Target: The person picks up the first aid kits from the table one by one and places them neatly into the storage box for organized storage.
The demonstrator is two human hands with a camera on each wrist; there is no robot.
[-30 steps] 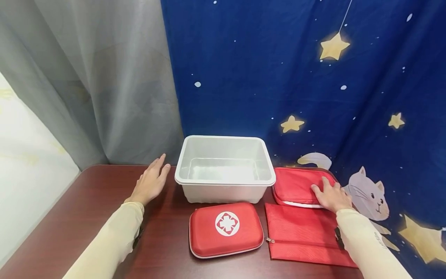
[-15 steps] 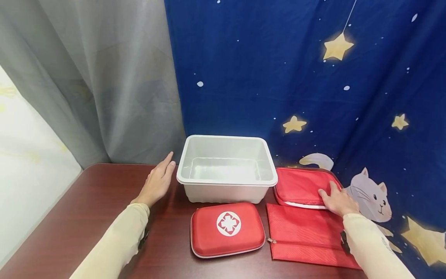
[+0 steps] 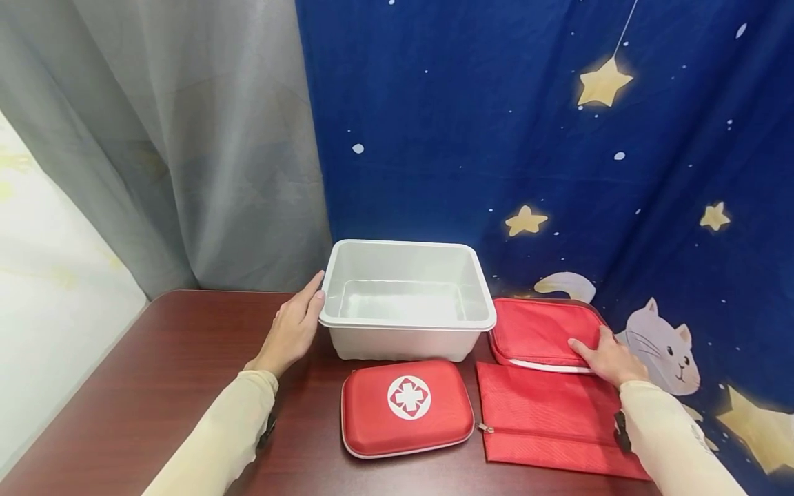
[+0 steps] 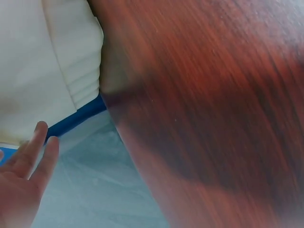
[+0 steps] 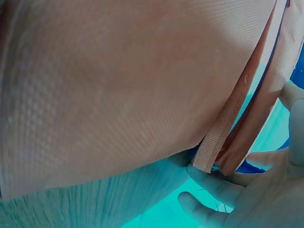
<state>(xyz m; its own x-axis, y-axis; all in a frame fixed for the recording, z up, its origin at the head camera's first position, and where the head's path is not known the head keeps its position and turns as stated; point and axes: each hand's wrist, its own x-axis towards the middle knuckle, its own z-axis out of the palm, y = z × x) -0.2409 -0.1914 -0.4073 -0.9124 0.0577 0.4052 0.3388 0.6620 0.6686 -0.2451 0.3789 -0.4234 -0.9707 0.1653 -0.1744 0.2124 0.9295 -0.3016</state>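
Note:
My left hand [image 3: 291,335] is at the left side of a white plastic bin [image 3: 397,343], its fingers extended along the wall below the rim. In the left wrist view, the fingertips of the left hand [image 4: 23,185] meet the white bin wall [image 4: 38,61]. On the right, my right hand [image 3: 614,358] grips the right end of a red zip pouch [image 3: 546,331] with a white edge, thumb on top. From the right wrist, fingers of the right hand [image 5: 259,199] show round the end of that pouch [image 5: 256,118].
A red hard first-aid case [image 3: 372,420] with a white cross emblem lies before the bin. To its right lies a flat red zippered pouch [image 3: 540,406]. The dark red-brown table [image 3: 174,372] ends at grey and blue curtains [image 3: 397,138].
My left hand has moved right and forward up to the bin. My right hand has shifted from the pouch's top to its right end. The containers have stayed put.

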